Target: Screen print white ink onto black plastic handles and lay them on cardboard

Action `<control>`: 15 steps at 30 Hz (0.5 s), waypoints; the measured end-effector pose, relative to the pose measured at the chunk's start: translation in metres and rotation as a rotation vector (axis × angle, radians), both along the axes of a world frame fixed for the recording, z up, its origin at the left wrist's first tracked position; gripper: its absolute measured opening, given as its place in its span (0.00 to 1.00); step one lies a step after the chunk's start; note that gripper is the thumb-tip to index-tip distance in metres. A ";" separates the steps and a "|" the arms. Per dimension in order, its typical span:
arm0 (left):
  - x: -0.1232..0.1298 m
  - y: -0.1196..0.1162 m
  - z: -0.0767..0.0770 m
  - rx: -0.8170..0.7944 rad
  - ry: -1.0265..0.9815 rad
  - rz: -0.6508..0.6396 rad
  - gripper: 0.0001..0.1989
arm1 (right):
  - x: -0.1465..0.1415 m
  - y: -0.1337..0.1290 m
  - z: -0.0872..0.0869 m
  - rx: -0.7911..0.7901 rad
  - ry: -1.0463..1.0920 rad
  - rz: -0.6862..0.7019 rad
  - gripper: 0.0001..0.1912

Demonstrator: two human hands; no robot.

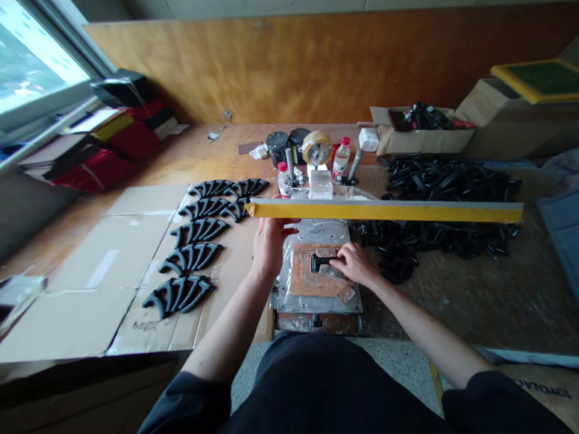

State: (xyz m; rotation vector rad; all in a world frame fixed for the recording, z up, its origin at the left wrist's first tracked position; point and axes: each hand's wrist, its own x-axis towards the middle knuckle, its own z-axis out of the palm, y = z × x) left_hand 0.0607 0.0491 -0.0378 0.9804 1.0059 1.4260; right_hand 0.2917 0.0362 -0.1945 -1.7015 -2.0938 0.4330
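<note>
My left hand (270, 241) is at the left end of a yellow screen-printing frame (384, 212), seen edge-on and raised above the work plate. Its thumb and fingers close about the frame's edge, part of them hidden behind it. My right hand (355, 263) pinches a black plastic handle (319, 261), which lies in a wooden jig (304, 282) on the metal base plate (286, 289). Small clear pieces surround the handle on the jig. Rows of similar black handles (192, 259) rest on cardboard to the left.
A heap of black parts (452, 181) covers the right of the table. Behind the frame stand a tape roll (317, 148), black tins (277, 147) and a red-capped bottle (341, 158). An open carton (420, 140) is at the back right; red bundles (108, 150) lie by the window.
</note>
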 end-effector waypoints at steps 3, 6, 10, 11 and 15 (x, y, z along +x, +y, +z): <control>0.014 -0.032 -0.039 -0.282 0.008 -0.131 0.27 | -0.042 -0.021 0.001 -0.112 -0.138 -0.039 0.07; 0.025 -0.073 -0.083 -0.635 -0.004 -0.402 0.28 | -0.071 -0.042 0.018 -0.116 -0.060 -0.100 0.08; 0.001 -0.087 -0.115 -0.659 0.022 -0.277 0.25 | -0.068 -0.053 0.031 0.054 -0.011 0.221 0.07; -0.015 -0.081 -0.120 -0.633 0.118 -0.223 0.25 | -0.053 -0.049 0.030 0.057 -0.052 0.232 0.10; -0.096 -0.040 -0.137 -0.499 0.782 -0.019 0.24 | 0.052 -0.014 0.014 -0.003 -0.228 -0.035 0.20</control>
